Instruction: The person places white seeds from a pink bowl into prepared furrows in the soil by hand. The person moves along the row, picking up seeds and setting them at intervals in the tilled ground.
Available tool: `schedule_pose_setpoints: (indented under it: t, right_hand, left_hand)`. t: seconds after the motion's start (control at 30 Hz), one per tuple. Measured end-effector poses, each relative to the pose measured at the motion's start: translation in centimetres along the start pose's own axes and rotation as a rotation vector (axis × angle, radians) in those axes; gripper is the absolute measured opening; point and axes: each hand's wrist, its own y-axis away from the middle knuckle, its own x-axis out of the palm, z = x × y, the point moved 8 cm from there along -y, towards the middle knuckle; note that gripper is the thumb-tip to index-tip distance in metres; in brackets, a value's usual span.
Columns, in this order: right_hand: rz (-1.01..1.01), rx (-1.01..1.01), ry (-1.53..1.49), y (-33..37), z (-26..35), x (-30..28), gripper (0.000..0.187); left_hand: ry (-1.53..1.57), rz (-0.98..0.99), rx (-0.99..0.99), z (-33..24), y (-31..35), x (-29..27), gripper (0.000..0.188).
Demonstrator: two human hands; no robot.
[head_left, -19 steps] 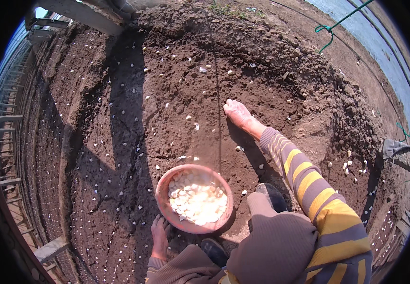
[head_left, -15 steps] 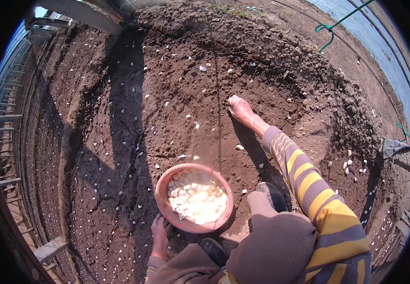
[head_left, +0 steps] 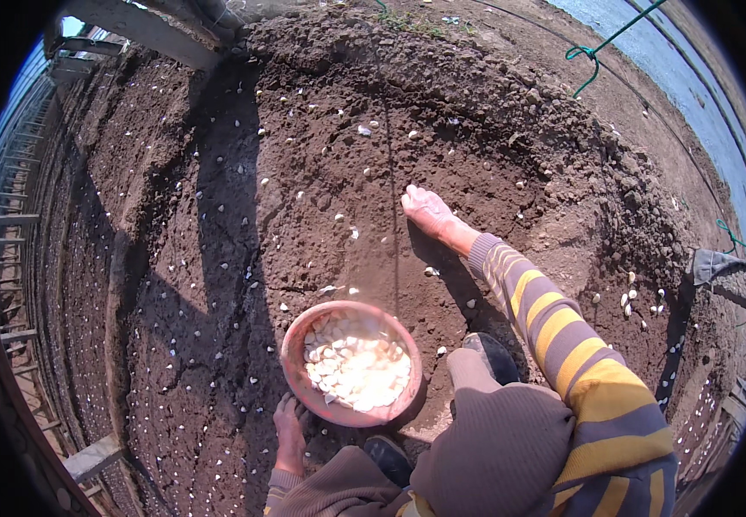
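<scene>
My right hand [head_left: 427,210] reaches out over the brown soil [head_left: 330,258], its fingers pinched together at the ground. Whatever is between the fingertips is hidden. Close to my knees sits a round reddish clay-coloured bowl [head_left: 290,362], holding many pale garlic cloves [head_left: 357,362]; sunlight bleaches part of the heap. My left hand [head_left: 289,432] is low beside the bowl's near left side, fingers stretched toward its outer wall. Whether they touch the bowl is unclear. Single cloves dot the soil in loose rows, such as one clove [head_left: 432,270] nearer than my right hand.
A small group of cloves [head_left: 628,298] lies at the right. Concrete posts [head_left: 145,30] stand far left, a wooden frame [head_left: 13,220] runs along the left edge. Green cord [head_left: 593,53] hangs at upper right above a pale blue sheet [head_left: 649,52]. My shoes [head_left: 492,355] rest on the soil.
My right hand has shifted slightly left and nearer along the soil, fingers still pinched. The left hand and the bowl keep their places; the view has tilted a little.
</scene>
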Motion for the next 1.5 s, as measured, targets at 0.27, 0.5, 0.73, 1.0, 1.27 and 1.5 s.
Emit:
schedule_pose_setpoints:
  t: [0.27, 0.5, 0.73, 1.0, 1.27, 1.5]
  right_hand:
    - [-0.335, 0.449, -0.506, 1.9, -6.2, -2.7, 0.017]
    - [-0.075, 0.13, -0.179, -1.2, -3.3, -1.8, 0.009]
    - [-0.022, 0.084, -0.108, -2.1, -3.0, 1.0, 0.004]
    - [-0.185, 0.046, -0.419, 2.1, -5.4, -6.6, 0.02]
    - [0.345, 0.372, -0.761, 15.8, -11.7, -23.7, 0.022]
    - [-0.101, 1.088, -1.25, 39.8, -13.6, -27.4, 0.024]
  left_hand:
    - [-0.055, -0.07, -0.028, 0.6, -0.2, -0.7, 0.059]
    - [-0.014, -0.03, 0.004, 0.6, -0.1, -0.1, 0.047]
    - [0.002, -0.046, 0.0, 0.3, 0.0, -0.6, 0.049]
    - [-0.008, 0.145, -0.002, 1.4, -1.2, 1.5, 0.047]
    - [0.138, 0.309, -0.155, 5.4, -2.5, 2.0, 0.049]
    - [0.05, 0.331, -0.252, 6.7, -2.2, 4.1, 0.054]
